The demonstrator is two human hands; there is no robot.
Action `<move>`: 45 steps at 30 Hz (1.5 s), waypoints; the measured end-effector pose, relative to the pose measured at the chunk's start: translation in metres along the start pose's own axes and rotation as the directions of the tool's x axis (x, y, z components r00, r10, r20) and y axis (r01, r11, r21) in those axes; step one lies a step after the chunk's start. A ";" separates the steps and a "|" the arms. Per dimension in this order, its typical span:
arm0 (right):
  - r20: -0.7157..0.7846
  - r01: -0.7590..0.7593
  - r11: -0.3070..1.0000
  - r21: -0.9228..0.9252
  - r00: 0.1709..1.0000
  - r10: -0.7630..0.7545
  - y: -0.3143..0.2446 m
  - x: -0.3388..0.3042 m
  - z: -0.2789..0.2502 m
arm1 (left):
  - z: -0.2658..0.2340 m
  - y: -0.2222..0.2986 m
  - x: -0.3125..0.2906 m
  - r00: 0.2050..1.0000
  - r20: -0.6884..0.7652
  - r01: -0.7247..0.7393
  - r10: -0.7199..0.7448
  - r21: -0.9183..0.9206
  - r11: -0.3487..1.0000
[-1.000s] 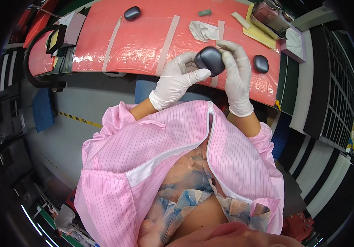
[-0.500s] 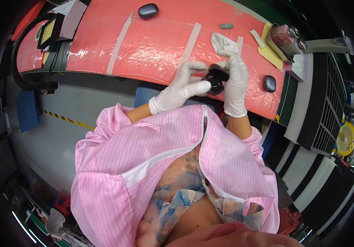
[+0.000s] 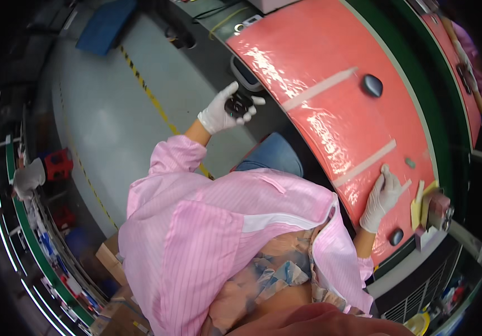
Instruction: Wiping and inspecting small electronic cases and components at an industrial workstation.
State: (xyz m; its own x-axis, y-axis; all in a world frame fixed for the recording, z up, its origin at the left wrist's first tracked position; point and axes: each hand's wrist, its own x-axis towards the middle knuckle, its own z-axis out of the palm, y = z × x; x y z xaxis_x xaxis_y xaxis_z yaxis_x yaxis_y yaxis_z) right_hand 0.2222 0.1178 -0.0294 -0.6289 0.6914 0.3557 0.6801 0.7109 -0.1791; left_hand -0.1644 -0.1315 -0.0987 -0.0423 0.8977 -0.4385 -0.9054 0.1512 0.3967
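Note:
My left hand (image 3: 224,111), in a white glove, is held out over the floor, left of the table's edge. It grips a small glossy black case (image 3: 237,105), which looks like an earbud charging case, with fingers curled around it and the thumb at its upper side. My right hand (image 3: 382,199), gloved too, rests low over the red-covered table (image 3: 330,120). Its fingers are drawn together; whatever is in them blends with the white glove. A dark rounded case (image 3: 396,237) lies just below this hand, and a similar one (image 3: 372,85) lies farther up the table.
A small green block (image 3: 409,163) and yellow pads (image 3: 418,207) lie beyond my right hand. Next to them stands a holder with jars (image 3: 438,208). A blue seat (image 3: 273,155) is tucked by the table edge, and a grey bin (image 3: 245,74) stands under it. Another person's arm shows at upper right.
My hands have parted. The left swung left, away from the table, carrying the black case; the right let go of the case's lid and came down where a white cloth lay. My view has turned left.

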 end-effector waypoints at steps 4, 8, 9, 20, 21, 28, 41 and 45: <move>-0.099 0.101 0.992 -0.078 0.989 -0.109 -0.015 0.003 0.003 | -0.113 0.100 0.027 0.798 -0.345 -0.600 0.494 -0.379 0.704; 0.078 -0.059 0.998 -0.018 0.995 0.060 -0.028 0.005 -0.007 | -0.185 0.135 0.042 -0.060 -0.158 0.340 0.986 0.925 0.169; -0.007 -0.012 0.997 0.079 1.000 0.013 -0.028 0.005 -0.001 | -0.203 0.137 0.032 -0.063 -0.070 0.222 0.996 0.972 0.082; -0.338 -0.466 0.834 0.295 0.766 0.547 0.128 0.029 -0.133 | -0.012 0.055 -0.023 0.911 -0.216 -0.315 0.351 0.184 0.931; -0.330 -0.538 0.752 0.381 0.681 0.654 0.135 0.031 -0.159 | 0.015 0.045 -0.011 0.949 -0.024 -0.307 0.316 0.174 0.936; -0.002 -0.317 0.898 -0.306 0.943 0.332 0.195 0.048 -0.145 | 0.197 -0.037 0.034 0.956 0.146 -0.269 0.254 0.090 0.959; -0.181 0.383 0.808 0.449 0.924 -0.338 0.012 0.032 -0.118 | 0.328 -0.153 0.105 0.997 0.056 -0.057 0.061 -0.074 0.996; -0.137 0.210 0.926 0.313 0.975 -0.175 0.021 0.020 -0.107 | 0.323 -0.147 0.101 0.998 0.042 0.055 -0.055 -0.008 0.998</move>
State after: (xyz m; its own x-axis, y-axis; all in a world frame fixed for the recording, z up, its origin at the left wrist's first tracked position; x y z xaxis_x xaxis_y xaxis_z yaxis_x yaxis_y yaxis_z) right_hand 0.2638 0.1331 0.0718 -0.6802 0.5322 0.5042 0.3800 0.8441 -0.3783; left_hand 0.1012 0.0704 0.0591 0.0251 0.9047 -0.4252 -0.9096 0.1972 0.3658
